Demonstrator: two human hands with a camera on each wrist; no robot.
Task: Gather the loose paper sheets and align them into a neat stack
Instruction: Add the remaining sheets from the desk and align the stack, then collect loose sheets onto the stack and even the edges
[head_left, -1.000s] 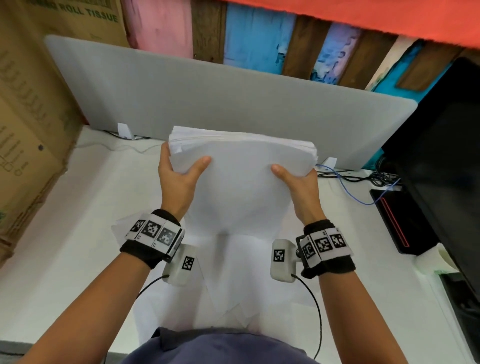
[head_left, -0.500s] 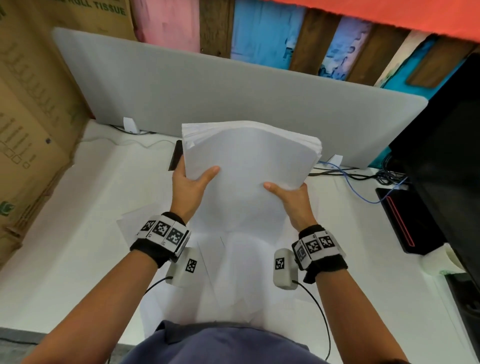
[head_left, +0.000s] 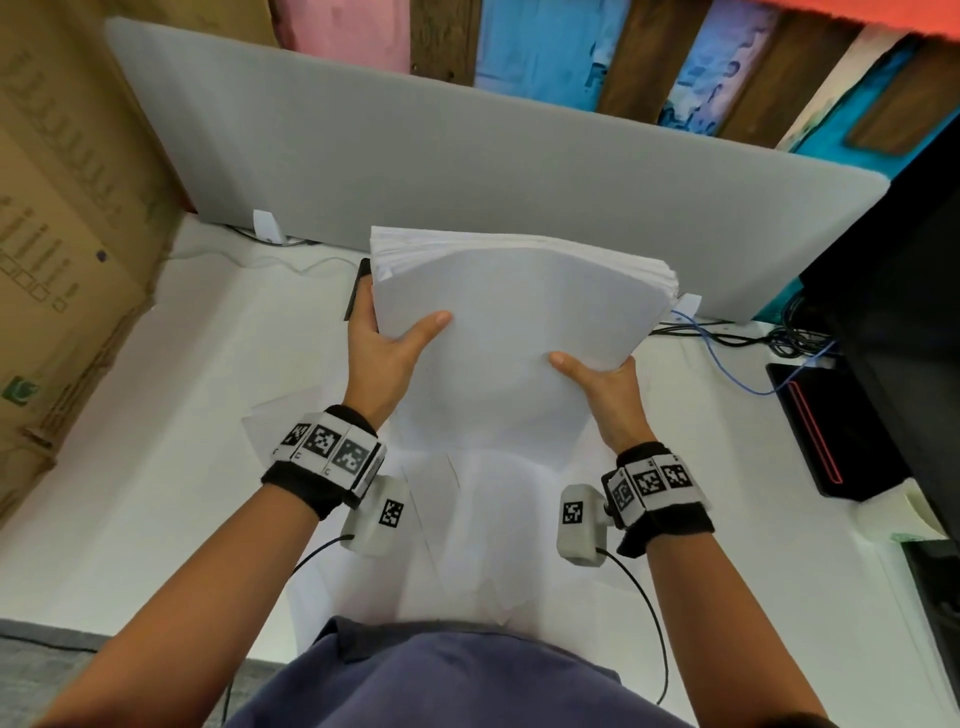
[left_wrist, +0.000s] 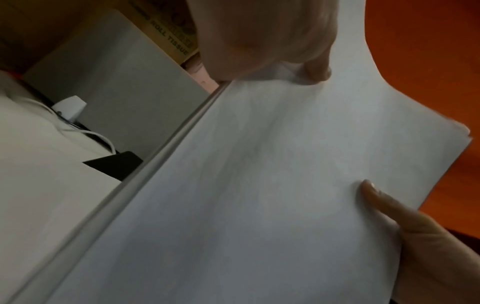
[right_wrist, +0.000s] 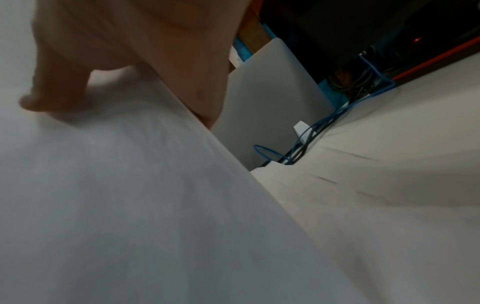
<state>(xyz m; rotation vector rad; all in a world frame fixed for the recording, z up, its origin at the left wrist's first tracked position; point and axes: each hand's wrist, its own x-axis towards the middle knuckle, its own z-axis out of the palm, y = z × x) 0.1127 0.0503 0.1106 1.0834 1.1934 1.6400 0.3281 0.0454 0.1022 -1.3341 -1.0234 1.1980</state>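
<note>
Thick stack of white paper (head_left: 519, 312) held up above the white counter (head_left: 156, 441), tilted, far edge raised toward the grey divider panel (head_left: 467, 171). Left hand (head_left: 382, 358) gripping the left side of the stack, thumb lying flat on the top sheet, fingers curled under and hidden. Right hand (head_left: 605, 395) gripping the right side a little nearer, thumb on top, the other fingers under the paper. Top sheet bent into a soft curve between the two thumbs. Far edge of the stack uneven, sheets there fanned out and not flush, most clearly at the far left corner.

In the left wrist view, the stack (left_wrist: 259, 185) filling most of the picture, its left edge seen as a thick band of many sheets, with the right thumb (left_wrist: 376, 197) pressing on the paper at the opposite side. In the right wrist view, the paper (right_wrist: 130, 205) close and blurred, thumb pressed onto it.

More loose sheets (head_left: 493, 519) lying flat on the counter below the hands, overlapping at different angles, one corner sticking out to the left near the left wrist.

Cardboard box (head_left: 67, 234) standing at the left. Black monitor (head_left: 904, 312) at the right, a black device with a red line (head_left: 810, 431) beside it. Blue and black cables (head_left: 727, 343) lying at the foot of the panel on the right. Small dark flat object (head_left: 357, 291) on the counter just behind the left hand, mostly hidden. Wrist bands with black and white markers on both arms.
</note>
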